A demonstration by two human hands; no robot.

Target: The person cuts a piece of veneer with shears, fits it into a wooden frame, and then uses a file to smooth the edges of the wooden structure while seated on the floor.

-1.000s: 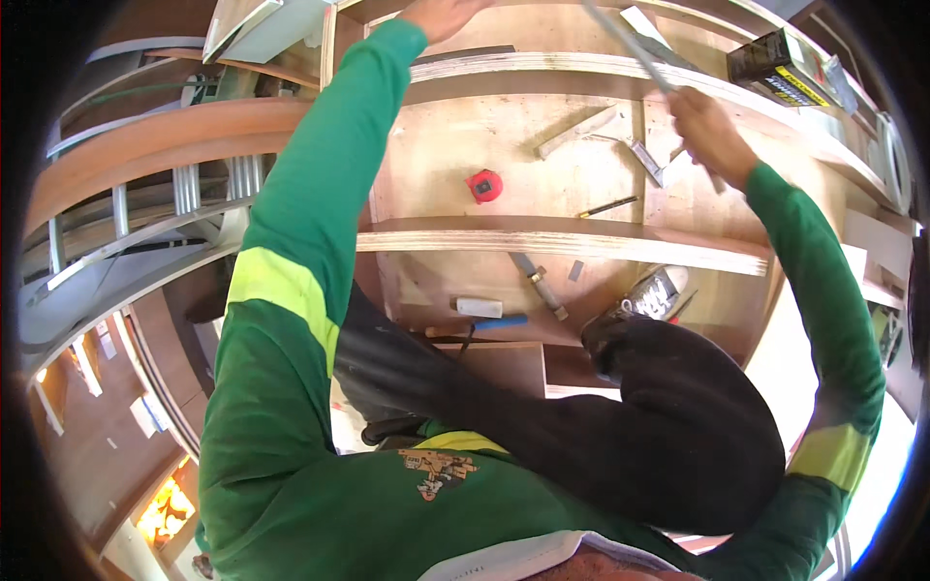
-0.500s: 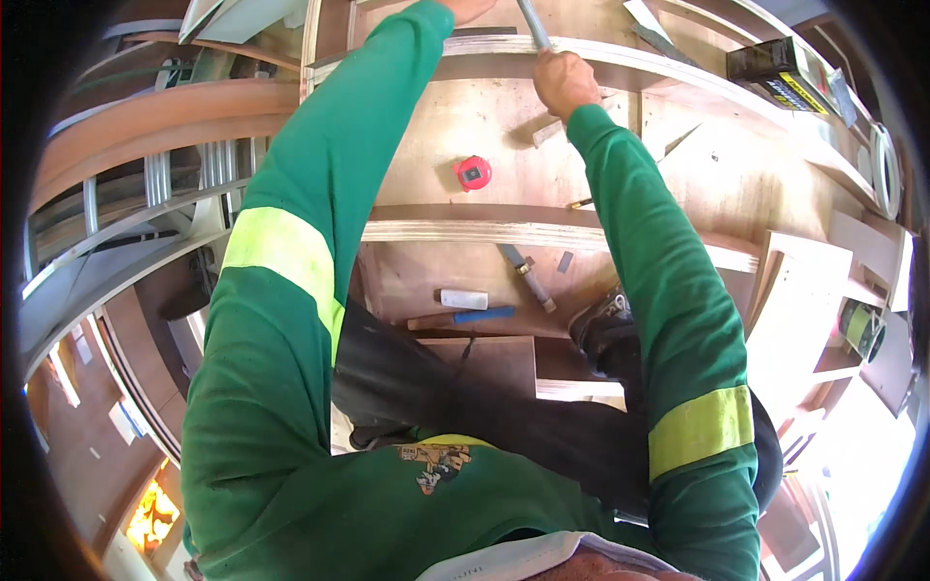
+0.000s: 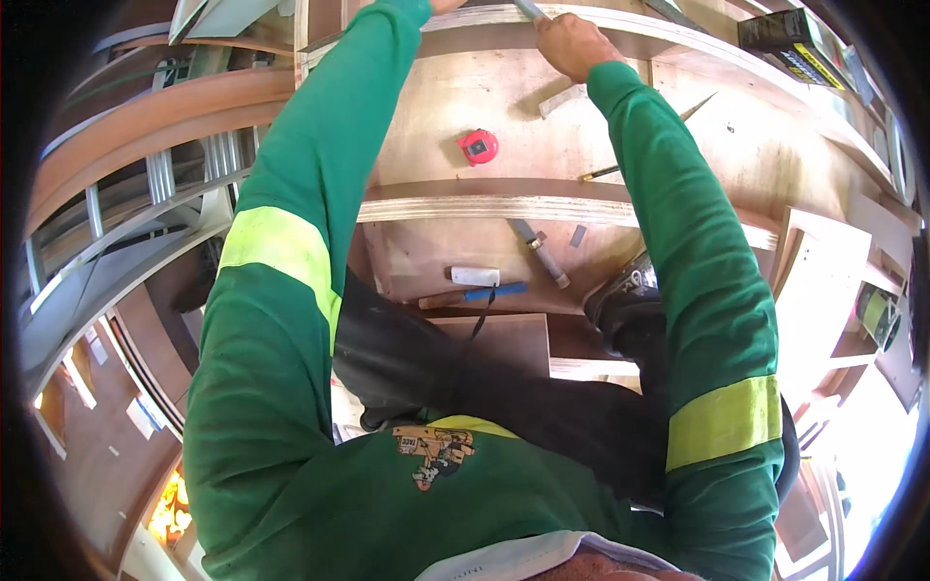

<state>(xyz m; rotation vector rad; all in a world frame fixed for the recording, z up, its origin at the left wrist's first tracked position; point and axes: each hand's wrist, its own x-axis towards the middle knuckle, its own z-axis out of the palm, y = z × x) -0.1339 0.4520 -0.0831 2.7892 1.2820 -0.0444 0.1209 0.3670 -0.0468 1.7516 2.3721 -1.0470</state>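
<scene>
- The head view looks from the person's head, through the left one of two wide fisheye cameras worn side by side.
- It faces steeply down and forward, over a green long-sleeved shirt with yellow bands [image 3: 542, 474] at six o'clock, toward a pale, open plywood frame [image 3: 504, 208] at twelve.
- A whitish fabric collar [image 3: 513, 559], at six o'clock, sits nearest the lens; the frame lies farther off.
- The top edge crops the left hand [image 3: 447, 5] at twelve o'clock; the right hand [image 3: 575, 46] shows at one.
</scene>
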